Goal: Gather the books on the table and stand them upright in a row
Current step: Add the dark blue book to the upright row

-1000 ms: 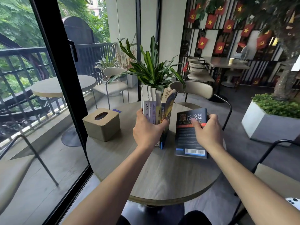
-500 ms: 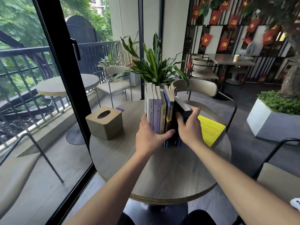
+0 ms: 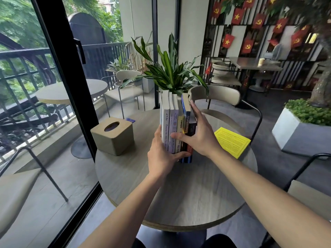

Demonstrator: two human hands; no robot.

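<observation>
Several books stand upright in a row, spines toward me, on the round wooden table. A dark book is at the right end of the row. My left hand grips the row's left side and lower front, thumb under the spines. From the right, my right hand presses flat on the dark book, its thumb across the spines. A yellow book lies flat on the table to the right, untouched.
A beige tissue box sits at the table's left. A potted plant stands just behind the books. A small blue card lies behind the box. Chairs ring the table; a glass door frame is on the left.
My right hand lifted the dark book off the yellow book, stood it at the right end of the row, and now presses it against the others. My left hand stayed on the row.
</observation>
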